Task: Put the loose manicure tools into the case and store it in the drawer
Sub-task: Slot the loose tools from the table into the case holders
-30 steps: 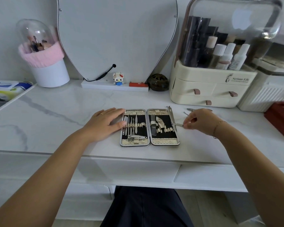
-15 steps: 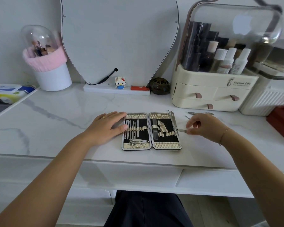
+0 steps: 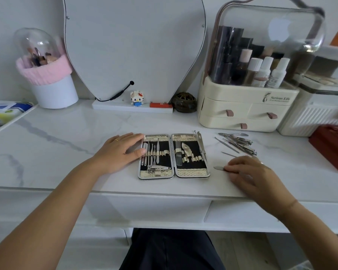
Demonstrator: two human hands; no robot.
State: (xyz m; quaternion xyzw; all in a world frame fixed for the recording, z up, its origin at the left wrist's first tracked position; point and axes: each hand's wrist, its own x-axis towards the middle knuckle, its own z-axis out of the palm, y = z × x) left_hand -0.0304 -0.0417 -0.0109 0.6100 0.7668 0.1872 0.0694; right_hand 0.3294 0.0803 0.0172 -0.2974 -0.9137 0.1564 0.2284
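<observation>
The manicure case (image 3: 192, 172) lies open flat on the marble tabletop, gold-patterned with black lining, and several steel tools sit in its elastic loops. My left hand (image 3: 119, 152) rests with straight fingers on the case's left edge. My right hand (image 3: 246, 173) is to the right of the case, and its fingertips pinch a small flat steel tool (image 3: 219, 168) against the table. More loose tools (image 3: 237, 142), clippers and thin picks, lie in a pile behind that hand. A long tool (image 3: 201, 145) lies along the case's right edge.
A cream cosmetics organizer (image 3: 242, 112) with small drawers stands at the back right, beside a white ribbed box (image 3: 310, 117) and a dark red case (image 3: 332, 147). A mirror (image 3: 133, 45) and a brush holder (image 3: 53, 90) stand at the back. Drawer fronts (image 3: 150, 209) run under the table edge.
My right hand has moved toward me and slightly right, away from the case's right edge, still pinching the small flat tool. The loose tool pile behind it has come into view. My left hand stays put.
</observation>
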